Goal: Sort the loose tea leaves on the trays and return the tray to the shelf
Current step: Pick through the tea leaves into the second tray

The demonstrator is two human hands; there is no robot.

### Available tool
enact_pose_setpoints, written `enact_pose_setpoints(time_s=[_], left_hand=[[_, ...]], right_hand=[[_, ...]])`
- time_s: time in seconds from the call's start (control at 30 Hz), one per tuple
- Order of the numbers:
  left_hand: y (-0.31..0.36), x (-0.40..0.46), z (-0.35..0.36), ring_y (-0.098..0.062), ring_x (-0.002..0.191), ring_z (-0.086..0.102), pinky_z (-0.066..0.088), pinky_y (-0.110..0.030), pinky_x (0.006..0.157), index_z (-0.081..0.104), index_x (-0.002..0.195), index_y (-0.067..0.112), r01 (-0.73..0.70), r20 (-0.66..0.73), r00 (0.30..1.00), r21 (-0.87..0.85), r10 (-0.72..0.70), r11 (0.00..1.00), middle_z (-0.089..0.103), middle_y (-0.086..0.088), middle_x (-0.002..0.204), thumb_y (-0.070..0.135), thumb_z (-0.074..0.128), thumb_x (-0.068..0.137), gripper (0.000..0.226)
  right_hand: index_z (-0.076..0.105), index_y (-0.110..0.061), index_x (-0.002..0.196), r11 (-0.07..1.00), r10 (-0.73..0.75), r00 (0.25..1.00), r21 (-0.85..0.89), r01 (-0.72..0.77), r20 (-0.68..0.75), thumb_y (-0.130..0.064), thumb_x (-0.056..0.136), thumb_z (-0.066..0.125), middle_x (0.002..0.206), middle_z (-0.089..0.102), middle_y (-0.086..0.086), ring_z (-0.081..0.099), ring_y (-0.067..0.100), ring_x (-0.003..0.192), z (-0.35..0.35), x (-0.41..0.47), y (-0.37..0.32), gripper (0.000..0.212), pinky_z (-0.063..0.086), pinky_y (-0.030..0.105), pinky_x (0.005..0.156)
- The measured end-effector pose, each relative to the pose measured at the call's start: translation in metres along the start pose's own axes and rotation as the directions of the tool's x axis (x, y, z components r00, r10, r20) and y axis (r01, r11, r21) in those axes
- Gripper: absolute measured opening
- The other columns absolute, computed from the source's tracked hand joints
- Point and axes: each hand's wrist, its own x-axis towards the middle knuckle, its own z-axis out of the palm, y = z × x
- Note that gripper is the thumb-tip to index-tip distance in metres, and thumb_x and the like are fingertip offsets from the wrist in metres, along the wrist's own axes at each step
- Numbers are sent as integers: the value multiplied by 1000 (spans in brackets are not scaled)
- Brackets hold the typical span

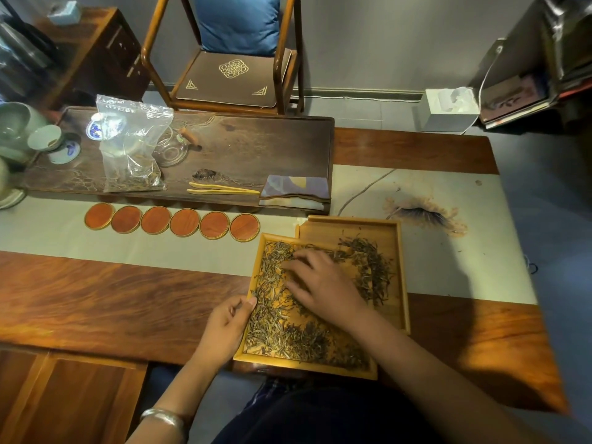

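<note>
Two bare forearms are seen, no sleeves reaching the visible parts. The left hand (227, 328) and right hand (323, 285) are bare; no rings can be made out, and no gloves are worn. A plain silver-coloured bangle (165, 418), smooth and rounded with a bright sheen, is worn on the left wrist. At the bottom edge of the view, dark clothing (320, 418) is noted over the lap, with a small patch of blue checked fabric (267, 390) showing beside it.
</note>
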Motion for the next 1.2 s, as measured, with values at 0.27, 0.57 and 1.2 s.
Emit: enact_pose_setpoints(time_s=[0.27, 0.57, 1.2], left_hand=[[4, 0, 1, -6, 75, 65, 47, -14, 68, 68, 84, 9, 11, -3, 1000, -17, -11, 1000, 72, 1, 77, 17, 48, 98, 26], [1, -1, -7, -15, 81, 68, 49, -23, 75, 69, 90, 5, 56, -19, 998, 7, -56, 998, 74, -7, 84, 20, 49, 99, 27], [7, 3, -1, -7, 71, 64, 47, -16, 65, 64, 85, 1, 38, 29, 999, -25, -37, 999, 70, 0, 73, 12, 48, 98, 24]], right_hand=[[48, -17, 134, 997, 11, 998, -81, -5, 67, -32, 95, 50, 144, 40, 11, 37, 28, 133, 12, 3, 5, 41, 39, 44, 107], [48, -18, 134, 978, 168, 984, -132, -159, 62, -33, 97, 47, 141, 42, 6, 39, 21, 130, 4, -30, 45, 40, 42, 33, 101], [42, -21, 139, 997, -19, 995, -71, 26, 101, -44, 95, 45, 148, 36, 8, 33, 26, 136, 8, 3, 6, 50, 31, 42, 111]])
